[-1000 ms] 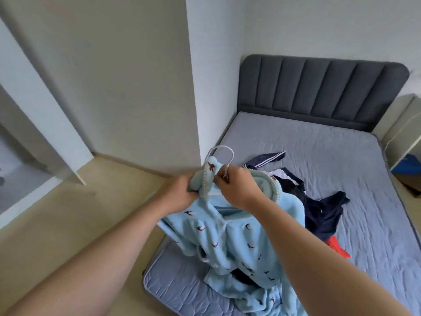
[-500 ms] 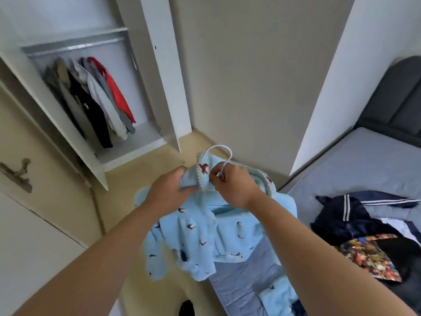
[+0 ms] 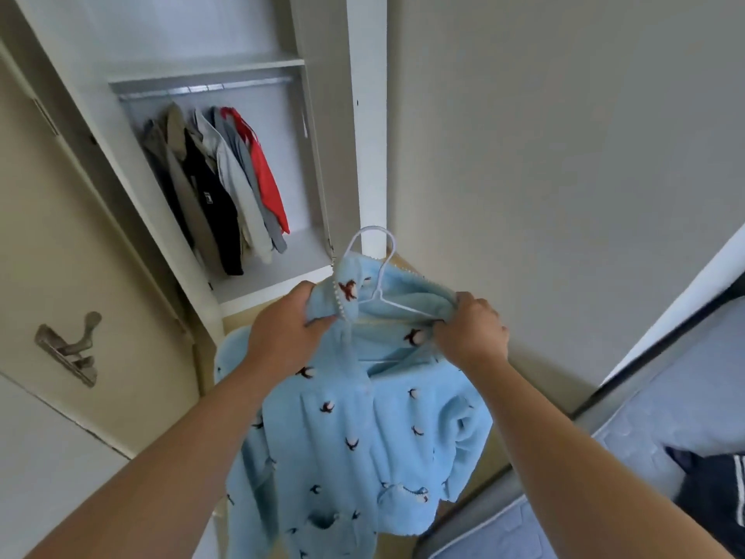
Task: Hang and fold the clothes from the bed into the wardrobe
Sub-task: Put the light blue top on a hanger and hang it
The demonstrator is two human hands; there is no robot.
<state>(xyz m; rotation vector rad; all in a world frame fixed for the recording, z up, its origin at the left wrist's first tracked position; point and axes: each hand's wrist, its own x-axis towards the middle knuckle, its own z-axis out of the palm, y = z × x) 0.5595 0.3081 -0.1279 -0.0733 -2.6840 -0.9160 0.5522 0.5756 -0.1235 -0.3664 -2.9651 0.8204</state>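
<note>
A: While that blue fleece top is dangling in front of the open wardrobe, what are the hands doing?

B: Left hand is clutching the collar side and right hand is pinching the other shoulder. The white hanger is sitting inside, with its hook poking out up top. The bed is lying off to the right.

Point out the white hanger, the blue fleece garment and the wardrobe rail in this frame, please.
white hanger (image 3: pixel 373 227): head view, top of its hook.
blue fleece garment (image 3: pixel 354 417): head view, front panel below the collar.
wardrobe rail (image 3: pixel 209 88): head view, middle of the metal rod.
</note>
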